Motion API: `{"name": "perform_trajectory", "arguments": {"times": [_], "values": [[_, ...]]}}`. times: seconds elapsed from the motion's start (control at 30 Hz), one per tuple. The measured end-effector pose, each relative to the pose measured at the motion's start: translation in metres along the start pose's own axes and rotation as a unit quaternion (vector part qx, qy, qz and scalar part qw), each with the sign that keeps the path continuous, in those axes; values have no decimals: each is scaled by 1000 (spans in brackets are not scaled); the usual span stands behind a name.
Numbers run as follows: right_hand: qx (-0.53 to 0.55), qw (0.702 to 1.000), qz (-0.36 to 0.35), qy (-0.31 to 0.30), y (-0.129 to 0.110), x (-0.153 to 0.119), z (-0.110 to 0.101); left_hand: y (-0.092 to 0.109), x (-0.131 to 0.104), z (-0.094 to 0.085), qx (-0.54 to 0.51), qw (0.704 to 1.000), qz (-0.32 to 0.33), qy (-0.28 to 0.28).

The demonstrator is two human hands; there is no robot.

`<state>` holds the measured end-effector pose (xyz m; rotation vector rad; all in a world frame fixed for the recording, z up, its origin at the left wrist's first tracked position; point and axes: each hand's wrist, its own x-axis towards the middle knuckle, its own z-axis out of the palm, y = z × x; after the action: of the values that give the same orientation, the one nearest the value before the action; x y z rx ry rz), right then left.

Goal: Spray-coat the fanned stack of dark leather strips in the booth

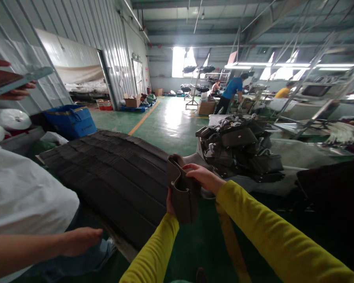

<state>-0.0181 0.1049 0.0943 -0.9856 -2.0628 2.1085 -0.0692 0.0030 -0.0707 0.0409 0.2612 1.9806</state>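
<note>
Green floor (171, 129) spread beneath the workshop, and dark flat pieces (115, 165) covered the counter on your left. You held a dark bag (184, 196) upright beside them, your left hand (170, 202) clamped on its side and your right hand (196, 175) gripping its open top. More dark bags (242, 145) lay heaped beyond your right hand.

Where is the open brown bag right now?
In the head view, the bag is near the centre, in the wearer's left hand and right hand, left of the dark heap.
</note>
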Motion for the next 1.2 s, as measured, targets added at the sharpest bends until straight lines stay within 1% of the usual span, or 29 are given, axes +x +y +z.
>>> {"name": "perform_trajectory", "arguments": {"times": [0.17, 0.33, 0.4, 0.5, 0.57, 0.6, 0.7, 0.77, 0.8, 0.87, 0.9, 0.93, 0.97, 1.03, 1.1, 1.13, 1.17, 1.2], "values": [[-3, 1000, 26, -9, -13, -5, -3, 0, -2, 12, 2, 1000, -19, -19], [-31, 999, 20, -3, -9, -9, -2, -1, -8, 26, 13, 1000, -9, -9], [-57, 998, 16, -9, -6, -9, -1, -3, -9, 26, 23, 999, -6, -27], [-131, 991, -3, -3, -1, -6, 1, -5, -8, 18, 31, 999, -10, -40], [-212, 977, -27, 23, 2, -3, 2, -5, -8, 11, 31, 999, -24, -30], [-259, 964, -41, 39, 2, -2, 2, -5, -8, 8, 29, 999, -33, -25], [-404, 908, -91, 65, 0, -8, 2, -5, -11, 0, 15, 999, -49, -19], [-483, 865, -125, 45, -3, -19, 3, -3, -12, -2, 20, 999, -44, -8], [-514, 847, -134, 22, -6, -24, 4, -3, -12, -2, 28, 999, -38, 3], [-553, 820, -141, -43, -11, -29, 7, 0, -11, -4, 55, 998, -22, 31], [-564, 811, -141, -69, -14, -26, 8, 1, -10, -5, 75, 996, -8, 46], [-572, 804, -142, -80, -18, -21, 9, 2, -8, -6, 99, 993, 9, 63], [-578, 799, -145, -73, -22, -13, 10, 3, -7, -8, 123, 989, 27, 81], [-586, 796, -153, -8, -32, 7, 11, 5, -6, -13, 161, 978, 60, 120], [-582, 797, -152, 58, -40, 21, 10, 6, -7, -18, 175, 973, 63, 138], [-577, 800, -147, 69, -41, 22, 9, 6, -8, -21, 175, 973, 54, 138], [-571, 806, -143, 65, -41, 17, 7, 6, -9, -22, 174, 975, 39, 132], [-563, 813, -142, 45, -39, 8, 6, 6, -11, -23, 168, 978, 22, 120]]}}
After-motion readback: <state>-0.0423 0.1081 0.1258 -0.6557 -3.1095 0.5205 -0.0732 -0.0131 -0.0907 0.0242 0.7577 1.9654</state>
